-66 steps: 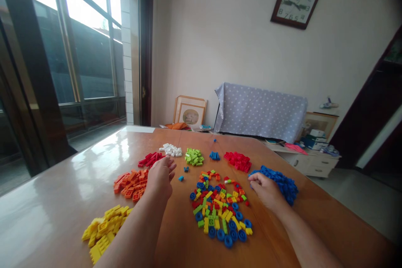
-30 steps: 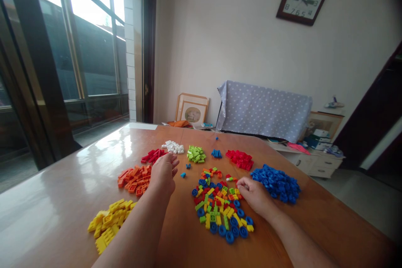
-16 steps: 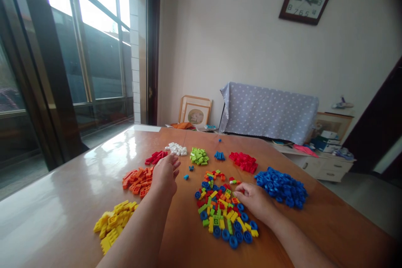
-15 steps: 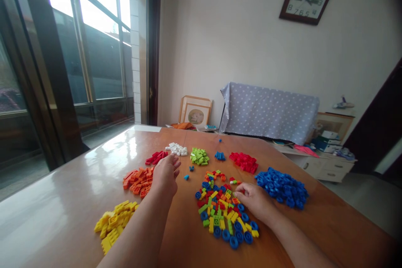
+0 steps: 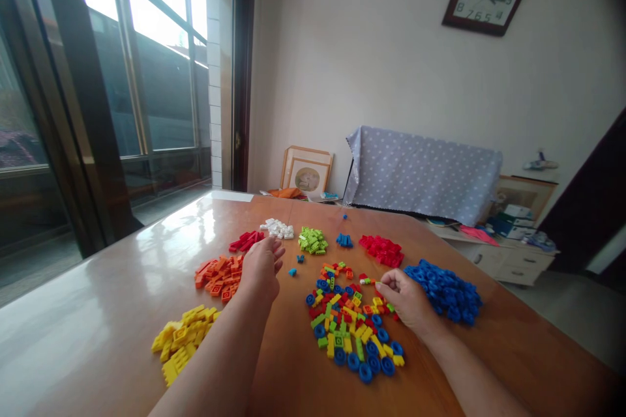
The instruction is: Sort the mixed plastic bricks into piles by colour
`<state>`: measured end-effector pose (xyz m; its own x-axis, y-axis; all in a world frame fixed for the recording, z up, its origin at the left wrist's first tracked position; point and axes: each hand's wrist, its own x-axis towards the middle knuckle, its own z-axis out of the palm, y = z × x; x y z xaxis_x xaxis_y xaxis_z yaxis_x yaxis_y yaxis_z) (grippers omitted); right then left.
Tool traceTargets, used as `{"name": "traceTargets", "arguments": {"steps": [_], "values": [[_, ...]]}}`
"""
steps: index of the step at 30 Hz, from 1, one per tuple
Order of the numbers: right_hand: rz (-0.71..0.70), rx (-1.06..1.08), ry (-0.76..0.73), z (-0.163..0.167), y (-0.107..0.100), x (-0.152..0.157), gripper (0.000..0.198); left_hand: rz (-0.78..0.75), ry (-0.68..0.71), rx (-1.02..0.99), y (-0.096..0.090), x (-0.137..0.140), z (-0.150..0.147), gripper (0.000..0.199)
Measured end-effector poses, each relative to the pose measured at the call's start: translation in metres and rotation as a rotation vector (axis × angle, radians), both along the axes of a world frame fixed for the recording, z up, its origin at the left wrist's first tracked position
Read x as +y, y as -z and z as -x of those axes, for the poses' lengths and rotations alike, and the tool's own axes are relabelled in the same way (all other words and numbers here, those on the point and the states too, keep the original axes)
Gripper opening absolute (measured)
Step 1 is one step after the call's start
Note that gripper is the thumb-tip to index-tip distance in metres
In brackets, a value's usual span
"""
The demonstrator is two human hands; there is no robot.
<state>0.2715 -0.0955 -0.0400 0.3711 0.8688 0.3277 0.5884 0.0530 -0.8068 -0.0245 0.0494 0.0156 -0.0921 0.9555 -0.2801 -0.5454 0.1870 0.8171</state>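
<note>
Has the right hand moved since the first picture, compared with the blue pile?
Yes. The right hand went left from touching the blue pile to the mixed pile, its right edge.

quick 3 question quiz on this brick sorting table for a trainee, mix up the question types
1. True or false: the right hand rests at the edge of the mixed pile.
2. Which pile lies nearest the left hand? A orange pile B blue pile C yellow pile
3. Fill in: the white pile sits on the ___ side of the table, away from the person.

Key: 1 true; 2 A; 3 far
</note>
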Motion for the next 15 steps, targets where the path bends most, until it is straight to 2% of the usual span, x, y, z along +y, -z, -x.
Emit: {"name": "traceTargets", "arguments": {"steps": [7,15], "values": [[-0.028,-0.025,0.039,-0.008,0.008,0.003,0.027,-0.001,0.001,0.011,0.001,0.0,-0.001,0.032],[0.036,-0.244,0.044,-0.015,0.01,0.013,0.016,0.002,-0.007,0.004,0.003,0.004,-0.001,0.034]]}}
